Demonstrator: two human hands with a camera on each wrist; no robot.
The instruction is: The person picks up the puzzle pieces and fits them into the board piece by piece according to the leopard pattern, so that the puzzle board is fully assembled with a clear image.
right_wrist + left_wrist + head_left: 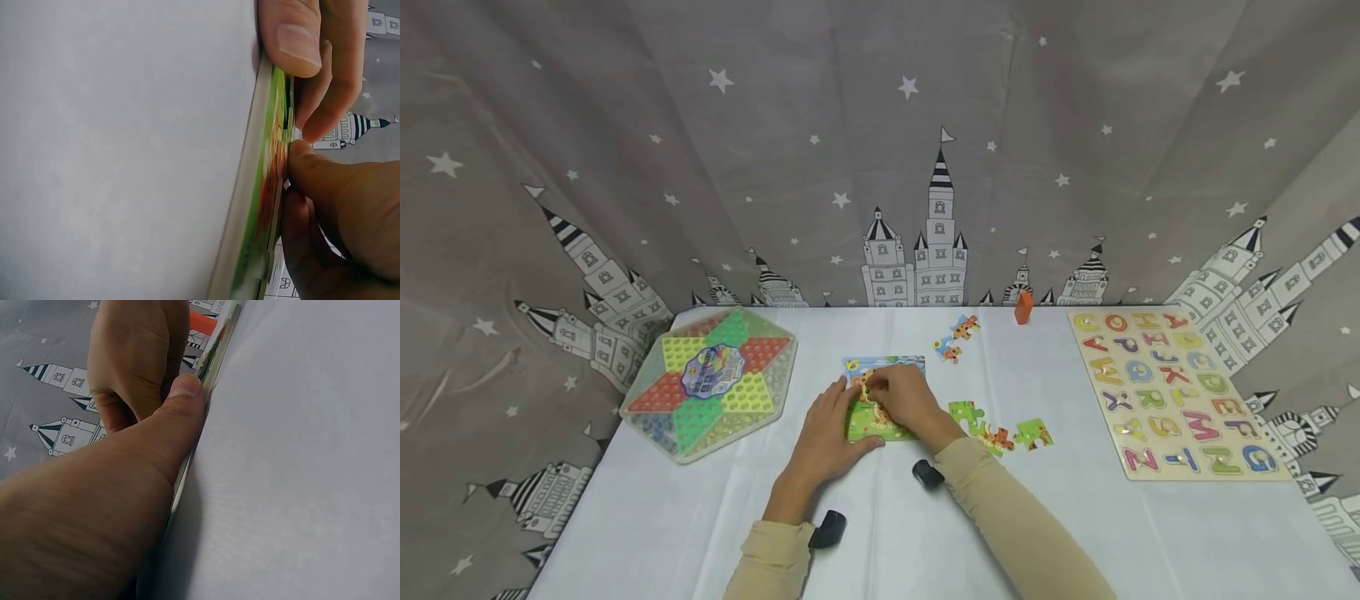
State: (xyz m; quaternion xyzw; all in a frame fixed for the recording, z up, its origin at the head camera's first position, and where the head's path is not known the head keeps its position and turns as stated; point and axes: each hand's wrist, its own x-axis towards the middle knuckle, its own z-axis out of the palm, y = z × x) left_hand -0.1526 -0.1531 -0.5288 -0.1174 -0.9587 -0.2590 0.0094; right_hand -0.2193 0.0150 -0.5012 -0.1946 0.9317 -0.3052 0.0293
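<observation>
A jigsaw puzzle board [895,432] with a green lower part and a blue upper strip lies at mid-table, partly filled with pieces. My left hand [829,433] rests along its left side, the thumb at the front edge and the other fingers reaching up the side. Over the middle of the board, my right hand [910,398] pinches a puzzle piece between thumb and fingertips, low against the surface; the fingers cover most of this piece. In the right wrist view, the thumb [306,159] of the right hand is right at the layered pieces, close to the left fingers.
Loose green puzzle pieces [967,414] lie right of the board, with blue and orange pieces [947,348] farther back. An orange block [1023,308] stands near the rear edge. A Chinese checkers board [752,392] is at left, a wooden alphabet board [1108,408] at right.
</observation>
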